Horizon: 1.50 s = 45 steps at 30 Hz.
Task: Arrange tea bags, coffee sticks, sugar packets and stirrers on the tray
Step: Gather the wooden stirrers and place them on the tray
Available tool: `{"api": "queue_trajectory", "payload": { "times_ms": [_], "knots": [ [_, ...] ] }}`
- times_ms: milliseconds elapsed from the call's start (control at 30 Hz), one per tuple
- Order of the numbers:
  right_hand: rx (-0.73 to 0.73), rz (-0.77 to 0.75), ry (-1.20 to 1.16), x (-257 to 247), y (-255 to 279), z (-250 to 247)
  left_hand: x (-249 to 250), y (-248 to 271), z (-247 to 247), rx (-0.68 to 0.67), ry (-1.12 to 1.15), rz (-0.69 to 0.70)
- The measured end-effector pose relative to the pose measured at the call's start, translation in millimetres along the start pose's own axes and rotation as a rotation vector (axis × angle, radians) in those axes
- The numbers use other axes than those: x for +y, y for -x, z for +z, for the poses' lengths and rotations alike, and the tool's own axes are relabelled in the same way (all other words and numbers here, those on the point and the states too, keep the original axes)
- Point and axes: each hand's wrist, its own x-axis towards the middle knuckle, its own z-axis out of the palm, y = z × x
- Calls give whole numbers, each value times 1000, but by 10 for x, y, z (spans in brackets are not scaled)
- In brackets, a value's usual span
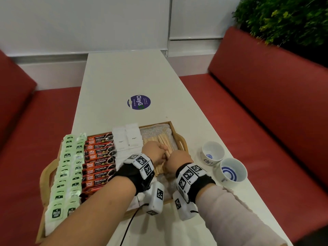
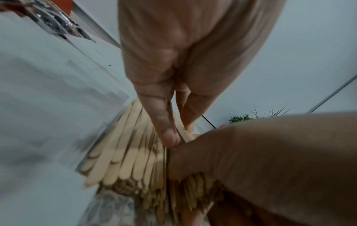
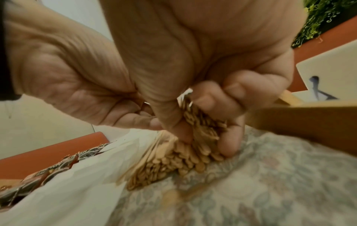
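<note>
A wooden tray (image 1: pixel 179 137) holds rows of green tea bags (image 1: pixel 65 167), red coffee sticks (image 1: pixel 99 162), white sugar packets (image 1: pixel 126 137) and a pile of wooden stirrers (image 1: pixel 163 141) on its right side. Both hands meet over the stirrers. My left hand (image 1: pixel 156 152) pinches the edge of a few stirrers (image 2: pixel 131 160) between thumb and finger (image 2: pixel 179 133). Next to it, my right hand (image 1: pixel 179 159) has its fingers curled round a bundle of stirrers (image 3: pixel 204 126), tilted up from the pile (image 3: pixel 164 165). The fingertips are hidden in the head view.
Two white cups with blue marks (image 1: pixel 212 151) (image 1: pixel 229 172) stand on the white table (image 1: pixel 124 77) right of the tray. A purple round sticker (image 1: pixel 139 102) lies further back. Red benches (image 1: pixel 266 103) flank the table; a plant (image 1: pixel 284 18) is at back right. A patterned cloth (image 3: pixel 270 175) lines the tray.
</note>
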Motion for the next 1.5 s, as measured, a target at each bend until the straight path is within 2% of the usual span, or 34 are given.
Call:
{"api": "queue_trajectory", "payload": {
  "times_ms": [400, 533, 767, 1233, 1400, 1500],
  "knots": [
    [70, 45, -32, 33, 41, -15, 94, 28, 38, -2, 3, -109],
    [120, 43, -18, 27, 68, -8, 24, -10, 44, 32, -199, 10],
    [163, -18, 61, 86, 128, -12, 15, 44, 51, 17, -370, 75],
    [215, -104, 95, 165, 217, -24, 50, 141, 37, 93, -233, 48],
    [294, -139, 78, 253, 272, -80, 82, 225, 113, 173, -258, 203],
    [367, -117, -49, 391, 312, -201, 131, 272, 200, 189, -259, 318]
  ]
}}
